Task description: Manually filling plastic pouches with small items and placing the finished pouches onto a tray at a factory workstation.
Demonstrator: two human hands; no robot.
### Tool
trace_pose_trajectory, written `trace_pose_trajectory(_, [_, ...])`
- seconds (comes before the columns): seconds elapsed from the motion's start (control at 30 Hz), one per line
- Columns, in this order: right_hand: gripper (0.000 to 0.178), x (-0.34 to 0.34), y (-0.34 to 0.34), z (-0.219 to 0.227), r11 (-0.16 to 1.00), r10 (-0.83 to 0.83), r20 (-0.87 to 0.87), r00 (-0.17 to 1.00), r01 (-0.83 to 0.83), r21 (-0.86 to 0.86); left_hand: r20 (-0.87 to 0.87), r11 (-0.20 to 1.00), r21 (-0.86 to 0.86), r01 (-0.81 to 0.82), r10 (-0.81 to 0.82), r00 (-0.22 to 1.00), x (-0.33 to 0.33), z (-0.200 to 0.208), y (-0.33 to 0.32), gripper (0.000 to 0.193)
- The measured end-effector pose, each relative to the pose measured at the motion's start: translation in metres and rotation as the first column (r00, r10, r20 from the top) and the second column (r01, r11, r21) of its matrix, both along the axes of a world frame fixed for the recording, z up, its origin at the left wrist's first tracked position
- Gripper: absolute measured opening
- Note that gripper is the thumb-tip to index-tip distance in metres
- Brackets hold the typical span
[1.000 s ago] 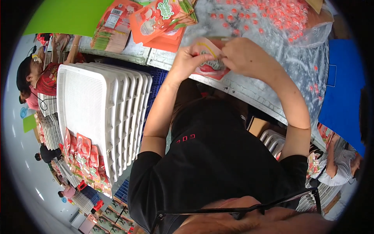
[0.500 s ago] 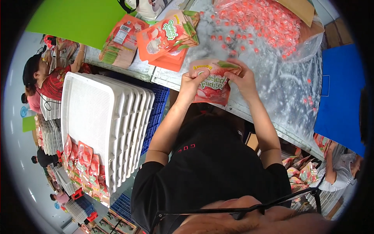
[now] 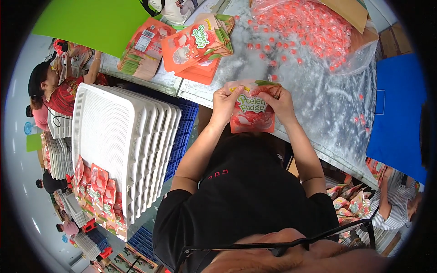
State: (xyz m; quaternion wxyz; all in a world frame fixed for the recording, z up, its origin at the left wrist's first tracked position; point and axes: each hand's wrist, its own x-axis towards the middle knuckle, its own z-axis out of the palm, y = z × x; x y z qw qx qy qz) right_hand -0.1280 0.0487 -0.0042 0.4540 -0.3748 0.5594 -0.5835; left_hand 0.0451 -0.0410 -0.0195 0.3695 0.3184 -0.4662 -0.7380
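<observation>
Left hand [image 3: 224, 103] and right hand [image 3: 282, 105] both pinch a red pouch [image 3: 251, 119] near its top, holding it between them; looks light, bendy, maybe slick, so I'd grip those upper side edges. Just beyond them runs the table [image 3: 314, 109] edge, with room opening rightward; a tray stack [image 3: 148, 150] crowds the left elbow; scattered candies [image 3: 284, 58] lie farther ahead
</observation>
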Motion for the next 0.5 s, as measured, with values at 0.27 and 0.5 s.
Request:
trace_pose_trajectory(0.27, [0.023, 0.001, 0.000, -0.026, 0.996, -0.030, 0.140, 0.990, 0.041, -0.078, -0.060, 0.991, 0.070, 0.113, -0.108, 0.992, -0.008, 0.006, 0.004, 0.017])
trace_pose_trajectory(0.5, [0.023, -0.007, -0.001, -0.037, 1.000, 0.024, 0.220, 0.975, -0.025, 0.004, -0.015, 0.988, 0.152, 0.027, -0.025, 1.000, -0.009, -0.009, 0.004, 0.023])
